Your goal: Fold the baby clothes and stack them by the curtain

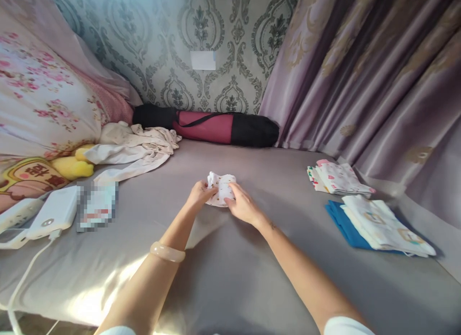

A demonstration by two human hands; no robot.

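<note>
The small white cloth [224, 193], dotted with little figures, lies folded in the middle of the grey bed [230, 277], between the person's two hands. The left hand [199, 195] has its grip on the cloth's left side, thumb laid over the top; the right hand [244, 204] grasps the right edge between thumb and fingers. A pale bangle [167, 252] circles the left forearm

To the right, near the curtain [324, 76], sit two folded piles: a white cloth with pink prints [340, 176] on top of one, and nearer the person a white garment [385, 224] over a blue one [340, 222]. To the left, a white charger [55, 212] with a cable [30, 265] plugged in lies beside a pixelated packet [96, 208]. Beyond are crumpled clothes [140, 145] and a long black and red bag [209, 126] along the patterned wall [154, 42]
</note>
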